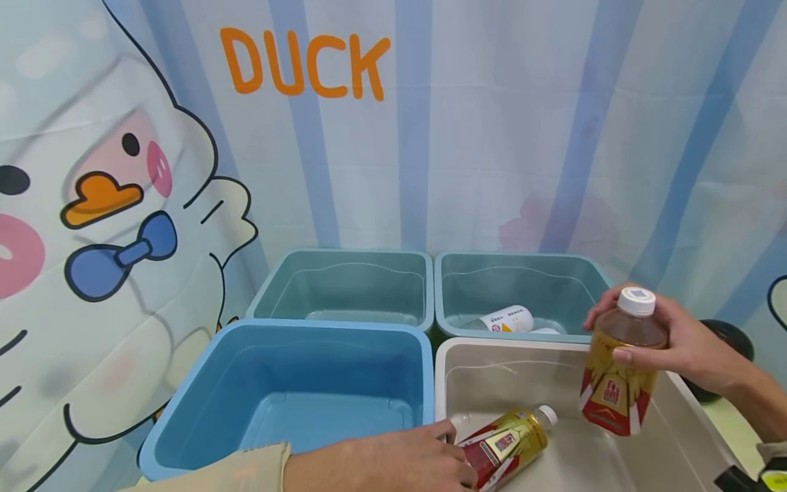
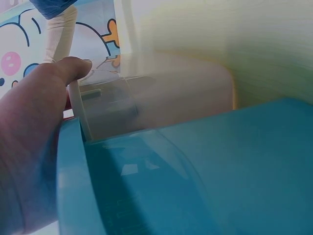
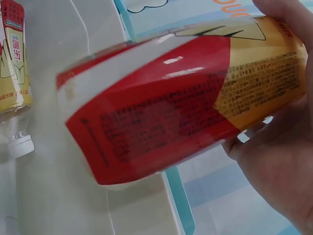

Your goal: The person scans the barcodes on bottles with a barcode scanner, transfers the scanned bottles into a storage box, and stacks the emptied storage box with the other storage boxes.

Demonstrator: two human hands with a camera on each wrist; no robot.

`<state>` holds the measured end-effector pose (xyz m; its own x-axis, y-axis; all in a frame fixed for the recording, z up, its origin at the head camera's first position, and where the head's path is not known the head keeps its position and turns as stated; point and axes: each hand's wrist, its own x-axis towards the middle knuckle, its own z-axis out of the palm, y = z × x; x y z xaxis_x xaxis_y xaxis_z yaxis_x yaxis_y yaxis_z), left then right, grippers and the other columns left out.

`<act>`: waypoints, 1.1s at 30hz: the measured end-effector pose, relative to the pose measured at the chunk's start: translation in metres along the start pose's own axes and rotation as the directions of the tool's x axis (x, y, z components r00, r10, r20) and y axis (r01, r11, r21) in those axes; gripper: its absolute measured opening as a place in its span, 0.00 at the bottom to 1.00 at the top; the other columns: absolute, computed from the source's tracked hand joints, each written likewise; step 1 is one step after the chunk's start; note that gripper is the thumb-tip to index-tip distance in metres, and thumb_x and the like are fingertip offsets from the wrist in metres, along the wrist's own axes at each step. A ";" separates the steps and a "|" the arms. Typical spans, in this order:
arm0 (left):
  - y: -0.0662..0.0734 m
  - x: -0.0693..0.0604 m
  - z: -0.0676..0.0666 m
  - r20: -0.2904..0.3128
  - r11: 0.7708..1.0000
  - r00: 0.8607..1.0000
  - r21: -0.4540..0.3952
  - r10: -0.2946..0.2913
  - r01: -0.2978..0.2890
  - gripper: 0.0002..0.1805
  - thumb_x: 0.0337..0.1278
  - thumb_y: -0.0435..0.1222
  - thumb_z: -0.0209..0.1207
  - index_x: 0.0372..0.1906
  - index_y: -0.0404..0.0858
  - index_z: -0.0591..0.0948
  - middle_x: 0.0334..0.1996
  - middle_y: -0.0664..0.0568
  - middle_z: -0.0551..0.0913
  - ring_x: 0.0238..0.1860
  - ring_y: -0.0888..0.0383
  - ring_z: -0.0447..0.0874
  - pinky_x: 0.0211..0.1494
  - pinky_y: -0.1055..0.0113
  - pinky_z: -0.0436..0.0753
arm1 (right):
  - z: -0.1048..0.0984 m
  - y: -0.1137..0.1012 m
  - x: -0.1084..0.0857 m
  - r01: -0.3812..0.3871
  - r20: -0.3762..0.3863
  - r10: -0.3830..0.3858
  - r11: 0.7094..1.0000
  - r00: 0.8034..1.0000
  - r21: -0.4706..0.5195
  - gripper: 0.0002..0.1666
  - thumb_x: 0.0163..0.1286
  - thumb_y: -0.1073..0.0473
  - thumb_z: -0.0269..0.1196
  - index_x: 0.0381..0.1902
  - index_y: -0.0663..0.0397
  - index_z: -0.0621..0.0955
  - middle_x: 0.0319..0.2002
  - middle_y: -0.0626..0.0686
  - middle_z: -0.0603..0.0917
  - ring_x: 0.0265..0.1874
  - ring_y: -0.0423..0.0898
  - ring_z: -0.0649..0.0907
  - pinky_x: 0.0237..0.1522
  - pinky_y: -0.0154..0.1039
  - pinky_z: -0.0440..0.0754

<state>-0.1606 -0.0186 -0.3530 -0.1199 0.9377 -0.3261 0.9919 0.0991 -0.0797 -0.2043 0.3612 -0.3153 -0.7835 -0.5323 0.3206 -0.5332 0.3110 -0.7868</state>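
Observation:
My right hand [image 1: 682, 342] grips a bottled drink [image 1: 621, 383] with a red and yellow label and a white cap, upright above the right side of the off-white bin [image 1: 590, 471]. The right wrist view shows the label's red lower part close up. A second, matching bottle [image 1: 510, 444] lies tilted in that bin, cap toward the right. At its base end are the curled fingers of my left hand [image 1: 393, 461], which hide that end. Only the thumb side of the left hand [image 2: 44, 112] shows in the left wrist view, by the bins' rims.
Left of the off-white bin stands a blue bin [image 1: 332, 417]. Behind are two teal bins; the right one [image 1: 522, 273] holds a white-labelled bottle [image 1: 507, 319], and the left one [image 1: 350, 273] stands beside it. A dark round object [image 1: 732, 338] sits behind my right wrist.

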 end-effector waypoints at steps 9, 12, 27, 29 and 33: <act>-0.001 -0.001 0.000 -0.001 1.000 1.000 -0.027 -0.008 0.008 0.29 0.64 0.58 0.66 0.69 0.63 0.78 0.61 0.73 0.80 0.56 0.77 0.73 0.65 0.77 0.60 | -0.005 -0.003 0.002 0.025 -0.070 -0.021 0.998 0.997 0.053 0.27 0.67 0.82 0.57 0.63 0.67 0.69 0.54 0.63 0.81 0.54 0.54 0.86 0.48 0.46 0.85; -0.001 -0.001 0.000 0.003 1.000 1.000 -0.028 -0.007 0.007 0.29 0.64 0.59 0.65 0.69 0.63 0.78 0.61 0.74 0.79 0.55 0.77 0.73 0.64 0.77 0.60 | -0.010 -0.003 0.002 0.047 -0.068 -0.039 0.991 0.997 0.128 0.27 0.69 0.81 0.57 0.64 0.67 0.68 0.54 0.61 0.80 0.51 0.55 0.87 0.45 0.49 0.87; -0.001 -0.001 0.000 0.014 1.000 1.000 -0.015 -0.010 0.011 0.28 0.64 0.59 0.65 0.69 0.64 0.78 0.61 0.74 0.79 0.54 0.77 0.72 0.64 0.77 0.61 | -0.021 -0.002 -0.009 -0.070 -0.176 0.046 0.988 0.983 -0.134 0.38 0.66 0.80 0.63 0.71 0.56 0.66 0.59 0.46 0.78 0.52 0.40 0.85 0.41 0.41 0.86; -0.001 -0.001 0.000 0.015 1.000 1.000 0.005 -0.008 0.008 0.28 0.65 0.59 0.65 0.69 0.64 0.78 0.61 0.73 0.79 0.55 0.77 0.72 0.64 0.76 0.61 | -0.023 -0.003 -0.009 -0.086 -0.205 0.051 0.982 0.978 -0.168 0.38 0.66 0.80 0.64 0.70 0.55 0.68 0.58 0.44 0.80 0.50 0.40 0.85 0.40 0.40 0.85; 0.002 -0.001 0.000 0.011 0.999 1.000 0.047 -0.002 0.002 0.26 0.68 0.58 0.63 0.68 0.63 0.79 0.60 0.72 0.80 0.55 0.76 0.72 0.63 0.75 0.62 | -0.028 -0.007 -0.008 -0.123 -0.258 0.059 0.964 0.964 -0.237 0.35 0.68 0.76 0.66 0.69 0.52 0.72 0.56 0.40 0.82 0.48 0.37 0.84 0.40 0.37 0.84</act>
<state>-0.1587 -0.0190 -0.3526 -0.1224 0.9339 -0.3359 0.9886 0.0849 -0.1242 -0.2036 0.3857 -0.2978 -0.8696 -0.2913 0.3987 -0.4932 0.5514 -0.6729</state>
